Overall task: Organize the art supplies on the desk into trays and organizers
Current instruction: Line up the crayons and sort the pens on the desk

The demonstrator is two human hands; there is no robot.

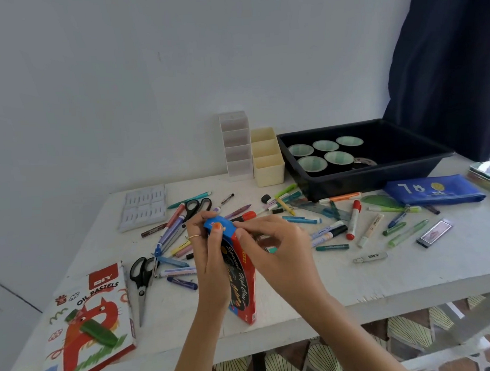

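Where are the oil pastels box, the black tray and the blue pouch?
oil pastels box (103,304): head view, on its printed lid.
black tray (363,179): head view, on its front wall.
blue pouch (433,193): head view, on the middle of its fabric.

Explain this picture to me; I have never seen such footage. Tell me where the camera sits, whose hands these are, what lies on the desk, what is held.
No machine here: one camera worn on a person's head looks down at their bare hands. The left hand and right hand both grip a red and blue box, held upright, by its blue top end. On the white desk lie loose pens and markers, scissors and an oil pastels box. Behind stand a white organizer, a cream organizer and a black tray holding round cups.
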